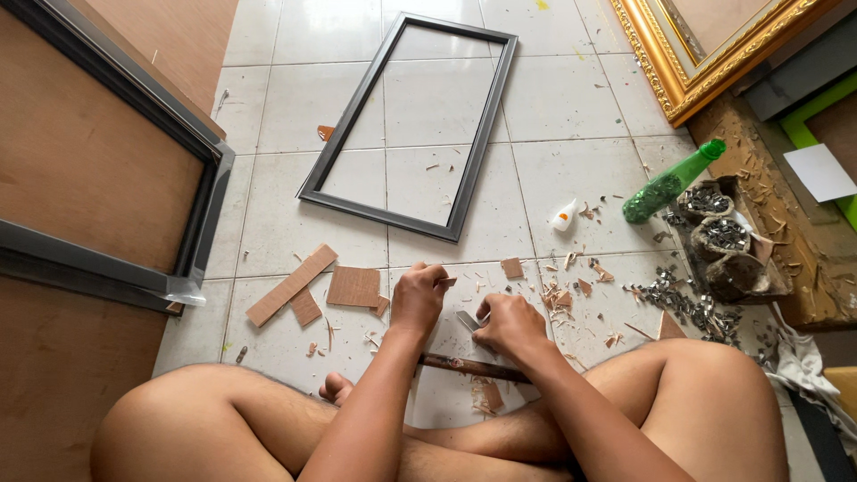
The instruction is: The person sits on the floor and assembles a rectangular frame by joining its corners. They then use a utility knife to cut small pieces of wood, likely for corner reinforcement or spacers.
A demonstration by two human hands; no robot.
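Blade (468, 319), a small grey metal one, sat on the tile between your hands, just ahead of your crossed legs. Your right hand (509, 323) curled over its near end, fingers bent tight around it. Your left hand (418, 295) pinched a thin wood chip (446, 282) between thumb and fingertips, just beside the blade. A dark rod (473, 367) lay across the floor under your right wrist. Wood offcuts (321, 287) lay to the left of your hands, with shavings scattered around. Farther out, an empty grey frame (476, 161) rested flat on the tiles. To the right were a white glue bottle (563, 215), a green bottle (669, 185), and a pile of metal clips (678, 299).
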